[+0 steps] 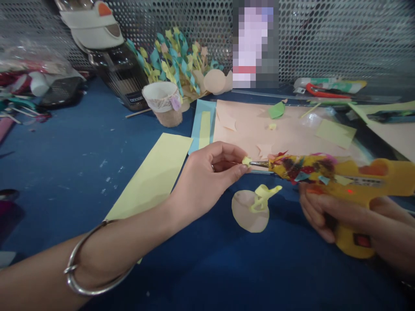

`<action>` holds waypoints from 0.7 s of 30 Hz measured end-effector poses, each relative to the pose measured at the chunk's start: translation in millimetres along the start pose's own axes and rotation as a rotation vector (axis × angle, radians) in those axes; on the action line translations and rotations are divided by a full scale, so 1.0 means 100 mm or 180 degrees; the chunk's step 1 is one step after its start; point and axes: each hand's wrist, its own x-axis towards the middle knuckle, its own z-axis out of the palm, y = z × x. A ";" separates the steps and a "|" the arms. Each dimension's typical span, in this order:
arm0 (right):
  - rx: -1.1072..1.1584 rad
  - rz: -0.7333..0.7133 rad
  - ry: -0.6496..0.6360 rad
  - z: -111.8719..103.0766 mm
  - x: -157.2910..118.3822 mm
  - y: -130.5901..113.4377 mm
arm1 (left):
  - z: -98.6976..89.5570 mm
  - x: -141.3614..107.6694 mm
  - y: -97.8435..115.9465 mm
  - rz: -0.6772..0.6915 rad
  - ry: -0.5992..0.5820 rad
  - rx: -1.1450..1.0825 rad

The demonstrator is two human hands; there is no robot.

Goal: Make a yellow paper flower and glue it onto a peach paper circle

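Between the thumb and fingertips of my left hand (210, 175) is a small yellow paper piece (247, 161). My right hand (343, 216) is wrapped round a yellow glue gun (356, 177), whose metal nozzle points left and meets the paper piece. Scraps of coloured paper cling to the gun's front. Below the nozzle, a pale paper disc (245, 216) lies on the blue table with a curled yellow paper shape (264, 194) on it. A long yellow paper strip (152, 172) lies partly behind my left forearm.
Pink paper sheets (240, 125) with small scraps lie behind my hands. Further back stand a paper cup (164, 103), a dark bottle (116, 73) and a bunch of paper stars (181, 60). A glue stick (337, 83) lies back right, before a perforated metal panel (324, 39).
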 end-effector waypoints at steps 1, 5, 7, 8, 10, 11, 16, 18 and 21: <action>-0.0040 0.0018 -0.0057 0.00 0.00 0.00 | 0.00 0.00 0.00 -0.0005 -0.0003 0.0001; -0.0139 0.0030 -0.0234 -0.03 0.00 0.01 | 0.00 0.00 0.00 0.0014 0.0012 0.0043; -0.0075 0.0018 -0.0117 -0.03 -0.01 0.00 | -0.01 0.00 0.00 0.0037 0.0032 0.0113; -0.0052 0.0022 -0.0074 -0.03 -0.01 -0.01 | -0.01 0.00 0.00 0.0050 0.0038 0.0155; -0.0049 0.0003 -0.0097 -0.02 -0.01 -0.02 | -0.01 0.00 0.00 0.0065 0.0039 0.0214; -0.0058 -0.0010 -0.0139 -0.01 -0.01 -0.02 | -0.01 0.00 0.00 0.0066 0.0034 0.0224; -0.0072 0.0017 -0.0157 -0.04 -0.01 0.02 | 0.00 0.01 0.01 0.0010 0.0006 0.0174; -0.0104 0.0095 -0.0273 -0.06 -0.01 0.05 | 0.00 0.00 0.01 0.0009 0.0008 0.0131; -0.0136 0.0161 -0.0313 -0.06 -0.02 0.05 | -0.01 0.00 0.01 0.0026 0.0052 0.0105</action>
